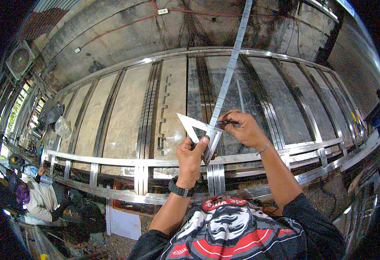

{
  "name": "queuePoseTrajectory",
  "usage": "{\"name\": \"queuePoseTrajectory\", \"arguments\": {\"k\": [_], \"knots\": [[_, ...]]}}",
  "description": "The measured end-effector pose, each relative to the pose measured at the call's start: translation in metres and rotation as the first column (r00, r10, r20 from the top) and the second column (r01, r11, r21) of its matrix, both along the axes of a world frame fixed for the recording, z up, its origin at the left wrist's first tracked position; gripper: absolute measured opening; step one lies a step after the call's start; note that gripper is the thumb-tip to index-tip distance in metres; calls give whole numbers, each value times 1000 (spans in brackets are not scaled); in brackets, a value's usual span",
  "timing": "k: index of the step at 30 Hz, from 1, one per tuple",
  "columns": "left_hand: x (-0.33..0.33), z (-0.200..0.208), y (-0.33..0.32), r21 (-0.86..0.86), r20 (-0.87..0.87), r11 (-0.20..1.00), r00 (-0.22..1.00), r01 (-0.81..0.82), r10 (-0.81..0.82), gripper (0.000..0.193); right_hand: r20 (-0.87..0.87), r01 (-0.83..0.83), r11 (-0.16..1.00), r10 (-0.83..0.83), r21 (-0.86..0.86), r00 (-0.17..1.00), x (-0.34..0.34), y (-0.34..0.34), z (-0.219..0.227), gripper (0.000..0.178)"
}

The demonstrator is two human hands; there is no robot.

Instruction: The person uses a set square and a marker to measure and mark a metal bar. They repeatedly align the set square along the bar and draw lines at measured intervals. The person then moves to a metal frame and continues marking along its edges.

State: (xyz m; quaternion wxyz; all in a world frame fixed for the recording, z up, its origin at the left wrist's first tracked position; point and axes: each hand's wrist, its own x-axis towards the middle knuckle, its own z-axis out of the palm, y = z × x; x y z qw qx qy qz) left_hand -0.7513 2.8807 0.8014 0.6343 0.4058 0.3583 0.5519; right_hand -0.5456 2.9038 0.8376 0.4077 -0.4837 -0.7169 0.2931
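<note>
My left hand (189,160) is closed around the near end of a long, narrow metal tube (228,78). Its thumb presses a silver triangular square (190,125) against the tube. Dark cross marks repeat along the tube, which slants up and away past the far edge of the metal frame. Beside the square, my right hand (247,130) pinches a thin, dark pen-like tool (221,124), its tip close to the tube. Fingers hide most of that tool, so its exact kind is unclear.
Under my hands lies a large shiny metal frame (242,158) with crossbars over pale and dark panels (127,108). A stained concrete wall (125,37) rises behind it. At the left, another person (40,197) in a light top sits low near the frame, by a translucent container (63,127).
</note>
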Motion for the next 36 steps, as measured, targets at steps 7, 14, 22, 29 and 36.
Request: {"name": "queuePoseTrajectory", "arguments": {"k": [7,14,22,29,36], "knots": [[1,1,1,14,-3,1000,1000,-3,3,15,135,-38,986,16,162,991,14,4,-12,19],[-1,3,1,-7,1,1000,1000,24,-24,15,-20,50,998,-50,29,999,17,-1,-12,17],[2,4,-2,-17,-18,999,999,32,-32,10,9,-33,995,32,96,999,11,2,-10,18],[2,1,-2,-12,-15,999,999,37,-37,10,60,-61,989,53,133,997,14,3,-10,14],[3,3,-4,-10,-55,1000,998,12,-13,7,115,-114,987,101,116,988,19,3,-8,15]]}}
